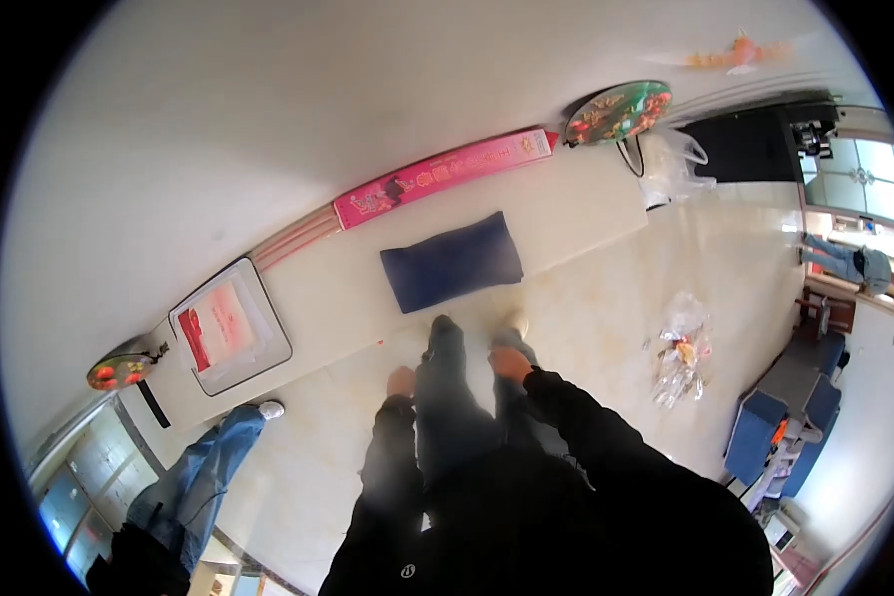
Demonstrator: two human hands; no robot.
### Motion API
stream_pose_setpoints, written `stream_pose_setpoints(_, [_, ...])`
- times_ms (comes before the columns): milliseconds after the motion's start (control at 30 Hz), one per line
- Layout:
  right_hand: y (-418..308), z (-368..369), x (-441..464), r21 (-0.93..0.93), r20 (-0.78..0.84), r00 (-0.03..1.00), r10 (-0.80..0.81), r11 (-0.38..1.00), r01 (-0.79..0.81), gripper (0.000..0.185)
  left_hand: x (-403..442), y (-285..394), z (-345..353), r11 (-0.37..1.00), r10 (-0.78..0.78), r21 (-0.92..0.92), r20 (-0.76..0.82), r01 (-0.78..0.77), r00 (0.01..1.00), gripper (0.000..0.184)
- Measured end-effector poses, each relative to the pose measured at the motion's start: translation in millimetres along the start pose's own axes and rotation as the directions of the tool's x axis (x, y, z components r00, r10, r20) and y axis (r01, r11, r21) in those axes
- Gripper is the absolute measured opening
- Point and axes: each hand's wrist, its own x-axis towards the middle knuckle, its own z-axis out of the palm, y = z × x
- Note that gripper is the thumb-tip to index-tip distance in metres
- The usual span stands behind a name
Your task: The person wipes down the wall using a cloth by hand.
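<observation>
My left hand (pixel 401 381) hangs beside my left leg, below the black sleeve; its fingers are blurred and I cannot make them out. Beside my other leg is my right hand (pixel 510 364), seen from the back, with its fingers mostly hidden. Neither hand visibly holds anything. Ahead of both, apart from them, a dark blue folded cloth (pixel 453 260) lies flat on a long pale ledge (pixel 576 214) along the wall.
On the ledge are a long pink box (pixel 445 177), a tray (pixel 286 350) of papers and a round decorated board (pixel 621 112). Crumpled plastic (pixel 681 353) lies on the floor at right. A person in jeans (pixel 214 462) stands at left; another person (pixel 854 263) is far right.
</observation>
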Motion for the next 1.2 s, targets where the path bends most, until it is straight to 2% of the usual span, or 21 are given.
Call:
stream_pose_setpoints(67, [-67.2,-67.7,-11.8,0.215,-0.028,0.983,0.18,0.962,-0.169,0.04,-24.4,-18.0,18.0,0.989,-0.057,-0.141,-0.039,0.051,0.998,0.023])
stream_pose_setpoints(100, [-72.0,-65.0,-1.7,0.226,-0.113,0.986,0.12,0.97,-0.092,0.042,-32.2,-31.7,27.9,0.978,-0.128,-0.177,-0.122,0.106,0.984,0.021])
stream_pose_setpoints(133, [-79.9,-79.3,10.6,0.151,-0.091,0.995,0.051,0.988,-0.037,0.046,-32.7,-40.7,33.1,0.964,-0.194,-0.222,-0.211,0.147,0.958,0.023])
stream_pose_setpoints(167, [-87.3,-93.0,23.2,0.079,-0.069,0.997,-0.019,0.997,0.024,0.052,-40.8,-30.0,9.3,0.956,-0.247,-0.201,-0.166,0.212,0.955,0.035])
stream_pose_setpoints(233, [-98.4,-105.9,52.3,0.123,-0.167,0.986,-0.018,0.992,0.039,0.056,-43.7,-11.2,-28.9,0.945,-0.323,-0.166,-0.32,0.283,0.891,0.041])
stream_pose_setpoints(267, [-100.0,-113.9,66.6,0.058,-0.248,0.966,-0.067,0.995,0.084,0.059,-41.9,-6.4,-44.2,0.944,-0.33,-0.127,-0.396,0.304,0.857,0.042])
stream_pose_setpoints(300, [-100.0,-121.3,79.1,-0.009,-0.322,0.939,-0.117,0.993,0.12,0.062,-35.0,-2.7,-59.0,0.949,-0.312,-0.096,-0.395,0.299,0.864,0.042])
stream_pose_setpoints(333, [-98.7,-127.8,89.9,0.016,-0.334,0.938,-0.098,0.994,0.11,0.062,-22.4,0.7,-73.4,0.965,-0.257,-0.089,-0.511,0.247,0.82,0.044])
stream_pose_setpoints(367, [-96.3,-134.6,99.8,-0.075,-0.343,0.935,-0.09,0.995,0.068,0.063,-9.3,5.6,-87.0,0.977,-0.203,-0.077,-0.618,0.198,0.76,0.046])
stream_pose_setpoints(400, [-91.3,-140.1,108.4,-0.164,-0.351,0.933,-0.085,0.986,0.028,0.064,5.4,9.9,-100.5,0.992,-0.099,-0.001,-0.643,0.128,0.76,0.046])
stream_pose_setpoints(433, [-83.8,-143.8,114.0,-0.126,-0.325,0.946,-0.016,0.992,-0.026,0.063,21.1,18.7,-111.5,0.995,0.002,0.075,-0.659,0.062,0.752,0.046])
stream_pose_setpoints(500, [-56.5,-145.5,120.8,-0.16,-0.331,0.942,-0.056,0.987,0.002,0.064,47.8,65.5,-136.6,0.988,0.036,-0.104,-0.579,-0.118,0.815,0.045])
stream_pose_setpoints(533, [-42.7,-145.3,121.7,-0.219,-0.337,0.936,-0.102,0.975,0.027,0.064,63.1,82.8,-141.2,0.978,0.125,-0.074,-0.546,-0.197,0.829,0.045])
stream_pose_setpoints(600, [-23.2,-144.9,116.1,-0.173,-0.332,0.937,-0.111,0.983,0.055,0.065,84.6,141.2,-145.0,0.963,0.106,-0.17,-0.47,-0.208,0.876,0.045])
stream_pose_setpoints(633, [-13.1,-147.5,113.4,-0.131,-0.406,0.907,-0.115,0.989,0.067,0.063,98.4,160.1,-135.1,0.964,0.088,-0.176,-0.492,-0.198,0.866,0.046])
stream_pose_setpoints(667, [-0.6,-153.0,111.6,-0.093,-0.482,0.869,-0.112,0.993,0.076,0.062,112.4,179.8,-125.0,0.978,0.107,-0.102,-0.495,-0.18,0.862,0.049])
stream_pose_setpoints(733, [27.4,-166.5,107.5,-0.006,-0.467,0.883,-0.044,0.999,0.046,0.063,136.7,217.9,-92.5,0.968,0.236,0.205,-0.55,-0.144,0.801,0.052])
stream_pose_setpoints(800, [61.7,-187.9,98.9,0.068,-0.441,0.898,0.009,0.997,0.024,0.065,155.6,265.7,-64.5,0.938,0.319,0.292,-0.523,-0.186,0.79,0.055])
stream_pose_setpoints(867, [116.3,-222.6,85.3,0.144,-0.539,0.837,0.095,0.989,-0.019,0.063,177.7,321.5,-40.8,0.938,0.31,0.3,-0.496,-0.175,0.811,0.057])
stream_pose_setpoints(1067, [295.9,-310.7,55.2,0.1,-0.651,0.738,0.178,0.984,-0.149,0.066,266.3,494.9,8.6,0.815,0.545,0.455,-0.395,-0.358,0.739,0.063])
stream_pose_setpoints(1200, [364.3,-344.0,53.3,0.136,-0.676,0.672,0.302,0.948,-0.289,0.071,302.3,588.6,29.7,0.802,0.546,0.465,-0.316,-0.375,0.776,0.07])
